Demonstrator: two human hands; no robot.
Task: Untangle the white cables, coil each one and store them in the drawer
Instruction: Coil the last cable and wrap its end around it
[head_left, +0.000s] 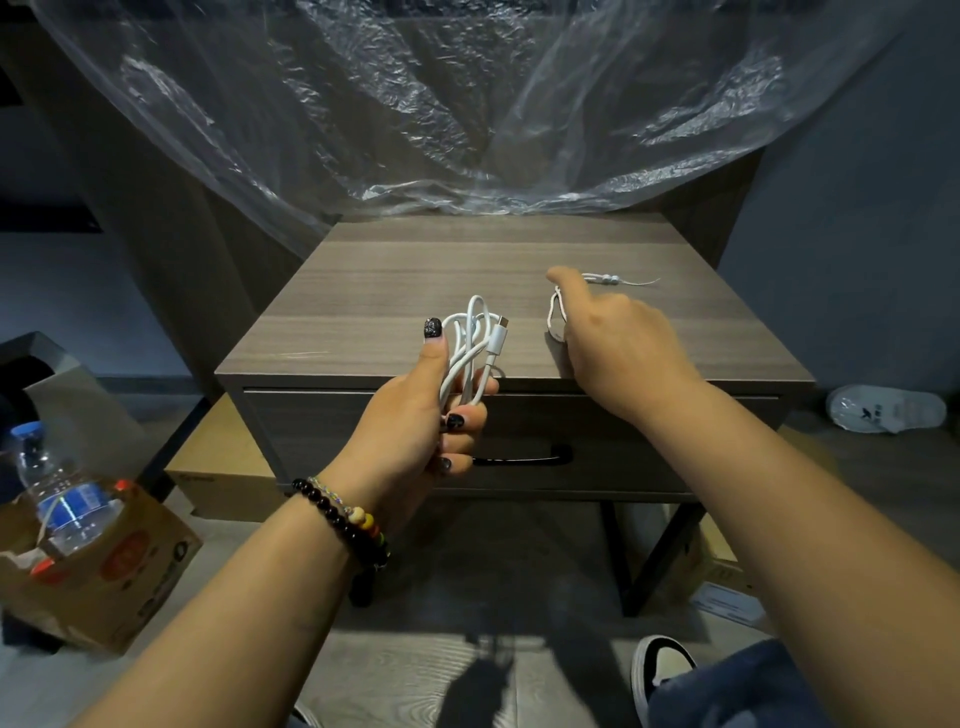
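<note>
My left hand (439, 415) grips a coiled white cable (470, 345) with a USB-C plug, held upright in front of the nightstand's front edge. A second thin white cable (556, 309) lies on the wooden nightstand top (415, 280); its far end with small white beads (605, 279) trails to the right. My right hand (613, 338) rests over that cable, fingers curled round its near loop, thumb pointing up. The drawer (363, 431) below is closed; its black handle (524, 457) shows between my wrists.
Clear plastic sheeting (467, 104) hangs behind the nightstand. A cardboard box (130, 561) with a water bottle (62, 493) stands on the floor at left. A white slipper (883, 410) lies at right. My shoe (662, 670) is at the bottom.
</note>
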